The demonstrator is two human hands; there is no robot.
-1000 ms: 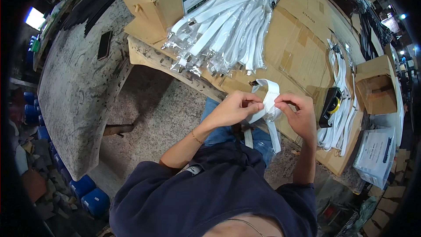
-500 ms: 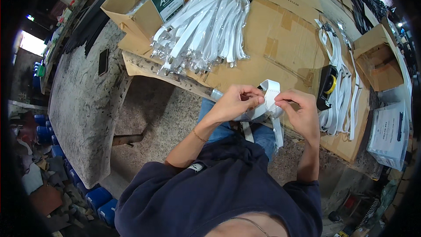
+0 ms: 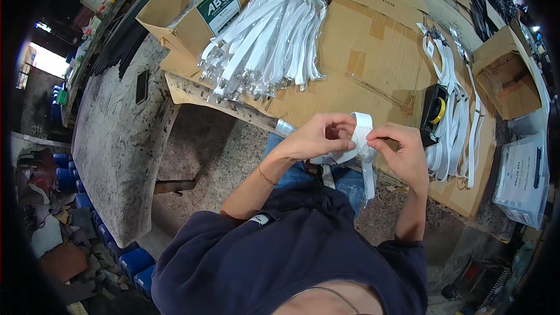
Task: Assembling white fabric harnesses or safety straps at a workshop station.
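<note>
A white belt (image 3: 363, 123) is looped up between my hands at the near edge of the cardboard-covered table, its lower part hanging over my lap in clear plastic. My left hand (image 3: 322, 137) is curled at the loop's left side, thumb and fingertips against the white strap. From the right, my right hand (image 3: 402, 147) pinches the strap's edge between thumb and fingers. Farther back lies a heap of white belts in clear sleeves (image 3: 274, 35), buckle ends toward me. More white belts without visible sleeves (image 3: 452, 122) lie along the right side.
A black tape dispenser with a yellow core (image 3: 434, 114) stands beside the right-hand belts. One open carton (image 3: 175, 32) is at the back left, another (image 3: 507, 79) at the right. A clear plastic box (image 3: 519, 181) sits at the right edge. A phone (image 3: 142, 86) lies on the grey table.
The loop of belt stands slightly more upright, and my left fingers have spread a little around it. My right hand keeps its pinch. The whole view has shifted slightly.
</note>
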